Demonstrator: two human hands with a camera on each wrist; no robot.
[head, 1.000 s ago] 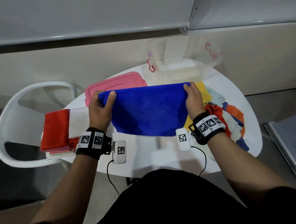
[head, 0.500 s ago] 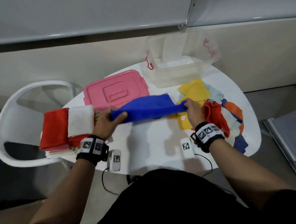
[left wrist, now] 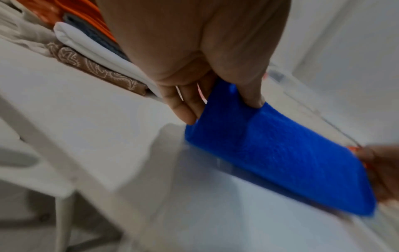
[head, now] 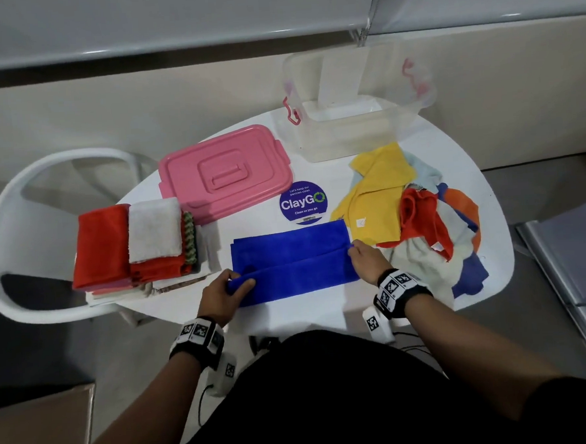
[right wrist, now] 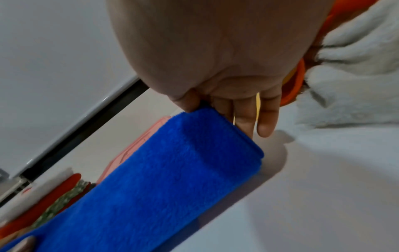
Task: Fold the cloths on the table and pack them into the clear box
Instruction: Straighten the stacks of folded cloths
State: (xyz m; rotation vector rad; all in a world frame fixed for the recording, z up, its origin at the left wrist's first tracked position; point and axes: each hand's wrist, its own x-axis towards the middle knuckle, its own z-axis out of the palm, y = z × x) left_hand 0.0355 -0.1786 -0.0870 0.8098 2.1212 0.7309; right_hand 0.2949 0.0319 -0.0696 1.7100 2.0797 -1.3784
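Note:
A blue cloth [head: 292, 259] [left wrist: 280, 156] [right wrist: 164, 184] lies on the white table [head: 310, 310], its upper layer drawn towards me over the lower one. My left hand [head: 235, 283] [left wrist: 215, 104] pinches the cloth's left end between thumb and fingers. My right hand [head: 355, 252] [right wrist: 215, 109] pinches the right end the same way. The clear box [head: 357, 115] stands open at the table's far edge; I see no cloth inside. A heap of unfolded cloths, yellow [head: 375, 196], red and white, lies to the right.
A stack of folded cloths [head: 132, 245] sits at the table's left edge. The pink lid [head: 223, 173] lies behind it, a round blue sticker [head: 302, 202] beside that. A white chair [head: 17, 218] stands left of the table.
The blue cloth was held up spread in the air; both hands lowered it onto the table and now draw its top layer towards me.

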